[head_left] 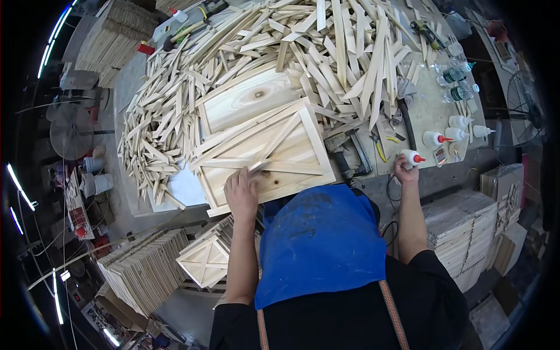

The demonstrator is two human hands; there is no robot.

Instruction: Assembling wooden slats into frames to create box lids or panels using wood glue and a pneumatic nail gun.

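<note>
A pale wooden panel (291, 153) with a raised frame and crossing diagonal strips lies tilted at the table's near edge, in front of my blue apron. Over its lower left part, my left hand (241, 195) has its fingers curled by the crossing point, pinching what looks like a short wooden strip (256, 167); the hand hides most of that piece. My right hand (403, 174) is wrapped around a white glue bottle (410, 156) with a red tip, off the table's front edge. Behind the braced panel lies another framed panel (251, 100) without visible braces.
A big heap of loose wooden strips (344, 52) covers the table's back and left. A nail gun (350, 153), yellow-handled pliers (380, 150) and more glue bottles (434, 138) lie to the right. Stacked panels (146, 271) stand on the floor left, with more stacked boards (461, 224) right.
</note>
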